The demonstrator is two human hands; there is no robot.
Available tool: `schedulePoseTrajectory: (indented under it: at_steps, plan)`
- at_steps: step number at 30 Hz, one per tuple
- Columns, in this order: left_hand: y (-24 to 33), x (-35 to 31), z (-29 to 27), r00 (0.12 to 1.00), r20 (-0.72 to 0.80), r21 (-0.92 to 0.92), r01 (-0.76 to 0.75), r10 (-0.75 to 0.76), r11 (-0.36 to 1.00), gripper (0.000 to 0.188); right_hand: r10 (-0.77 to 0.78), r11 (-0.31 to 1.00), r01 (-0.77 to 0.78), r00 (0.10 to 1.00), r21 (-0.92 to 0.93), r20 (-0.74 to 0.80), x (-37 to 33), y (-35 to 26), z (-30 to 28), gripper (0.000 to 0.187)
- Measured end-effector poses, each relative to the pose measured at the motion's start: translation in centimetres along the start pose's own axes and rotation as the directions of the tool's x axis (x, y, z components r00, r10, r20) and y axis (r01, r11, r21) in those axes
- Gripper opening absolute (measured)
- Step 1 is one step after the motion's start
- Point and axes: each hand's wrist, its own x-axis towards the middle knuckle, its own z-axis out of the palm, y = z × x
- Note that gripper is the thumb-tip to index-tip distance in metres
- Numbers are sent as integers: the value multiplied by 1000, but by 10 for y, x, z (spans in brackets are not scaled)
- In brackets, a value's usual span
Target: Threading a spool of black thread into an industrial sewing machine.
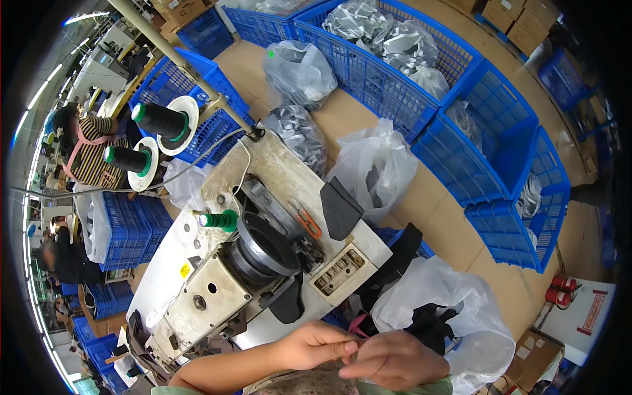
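My left hand (315, 343) and my right hand (395, 359) meet at the bottom of the view, fingers pinched together on a small dark fabric piece (351, 354) between them. Just above them stands a cream sewing machine (257, 263) with a black handwheel. A dark fabric piece (340, 207) lies on the machine table (283, 171), next to orange thread snips (307, 221). To the right of my hands, a clear plastic bag (454, 303) holds more dark fabric pieces.
Blue plastic crates (487, 138) with bagged parts line the right and top. Two black thread cones (155, 122) stand at upper left, a green spool (217, 219) on the machine. Other people sit working at the left. Cardboard boxes (523, 20) stand on the floor.
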Motion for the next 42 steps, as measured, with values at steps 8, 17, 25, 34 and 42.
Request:
schedulePoseTrajectory:
  at_steps: [8, 17, 25, 34, 42]
  plan:
    - [13, -7, 7, 993, 68, 179, -105, 94, 978, 19, 244, 908, -329, 919, 261, 311, 1, 68, -66, 21]
    - [-4, -13, 10, 984, 10, 400, -168, 180, 901, 15, 319, 553, -376, 920, -743, -228, 115, 254, 54, 15]
    - [-13, -2, 16, 968, -40, 488, -198, 248, 850, 18, 505, 459, -481, 833, -747, -227, 139, 271, 65, 13]
    - [-19, 9, 12, 972, -17, 637, -171, 236, 752, 19, 708, 683, -665, 704, 301, -51, 76, 158, -18, 14]
    - [-20, 17, 16, 973, -25, 590, -170, 229, 789, 16, 147, 762, -84, 988, -642, 45, 1, 122, -21, 33]
